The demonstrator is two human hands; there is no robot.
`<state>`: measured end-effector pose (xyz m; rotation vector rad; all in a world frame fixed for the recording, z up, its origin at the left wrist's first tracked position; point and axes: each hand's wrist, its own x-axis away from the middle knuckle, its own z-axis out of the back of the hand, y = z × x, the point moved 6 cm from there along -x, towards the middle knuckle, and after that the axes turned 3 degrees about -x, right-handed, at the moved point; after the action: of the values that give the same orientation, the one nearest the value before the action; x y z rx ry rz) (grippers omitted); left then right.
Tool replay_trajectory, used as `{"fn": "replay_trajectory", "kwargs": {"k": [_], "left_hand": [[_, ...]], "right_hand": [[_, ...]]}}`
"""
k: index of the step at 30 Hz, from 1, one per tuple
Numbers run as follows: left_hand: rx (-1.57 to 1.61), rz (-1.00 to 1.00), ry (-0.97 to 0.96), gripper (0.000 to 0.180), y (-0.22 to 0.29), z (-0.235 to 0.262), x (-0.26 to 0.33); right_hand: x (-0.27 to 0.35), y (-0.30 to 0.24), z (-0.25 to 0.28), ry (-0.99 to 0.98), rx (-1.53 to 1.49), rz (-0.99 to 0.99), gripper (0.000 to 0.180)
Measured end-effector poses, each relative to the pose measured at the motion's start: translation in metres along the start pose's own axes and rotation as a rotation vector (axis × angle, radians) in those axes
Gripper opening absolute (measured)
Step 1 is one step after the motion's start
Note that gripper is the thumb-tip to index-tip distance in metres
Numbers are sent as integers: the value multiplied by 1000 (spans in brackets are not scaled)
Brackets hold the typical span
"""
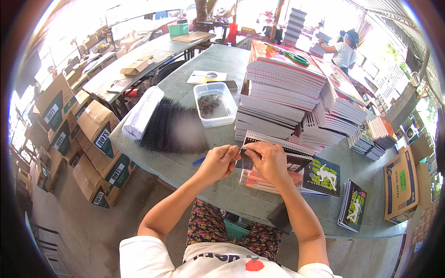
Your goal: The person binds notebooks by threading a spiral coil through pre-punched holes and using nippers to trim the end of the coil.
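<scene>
My left hand (218,164) is closed, its fingers pinched close to the punched edge of an unbound notebook (259,137). A thin dark spiral binding coil (215,191) hangs below that fist; its upper end is hidden in the fingers. My right hand (269,160) pinches the notebook's left corner, thumb and forefinger together. Beneath the notebook lie orange-covered notebooks (264,179). To the left spreads a heap of black spiral coils (162,125), partly blurred. A blue pen (199,161) lies beside my left wrist.
Tall piles of notebooks (282,85) stand ahead, green-handled scissors (295,58) on top. A clear plastic tub (214,121) holds small dark bits. Dark-covered bound notebooks (353,206) and an open carton (401,185) sit at right. Cartons (99,125) crowd the left floor; a person (344,52) stands behind.
</scene>
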<state>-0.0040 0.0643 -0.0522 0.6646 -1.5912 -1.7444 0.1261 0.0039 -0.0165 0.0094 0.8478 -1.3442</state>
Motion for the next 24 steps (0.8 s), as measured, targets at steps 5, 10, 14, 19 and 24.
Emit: {"fn": "replay_trajectory", "kwargs": {"k": [5, 10, 14, 19, 24], "left_hand": [[0, 94, -15, 35, -5, 6, -6], [-533, -841, 329, 30, 30, 11, 3], [-543, -856, 357, 19, 39, 16, 1], [-577, -482, 81, 19, 31, 35, -16], [-812, -469, 70, 14, 22, 41, -16]], "right_hand": [[1, -8, -3, 54, 115, 66, 16], [0, -15, -4, -15, 150, 108, 16], [0, 0, 0, 66, 116, 81, 16], [-3, -1, -8, -62, 216, 61, 25], [-6, 6, -5, 76, -41, -32, 19]]}}
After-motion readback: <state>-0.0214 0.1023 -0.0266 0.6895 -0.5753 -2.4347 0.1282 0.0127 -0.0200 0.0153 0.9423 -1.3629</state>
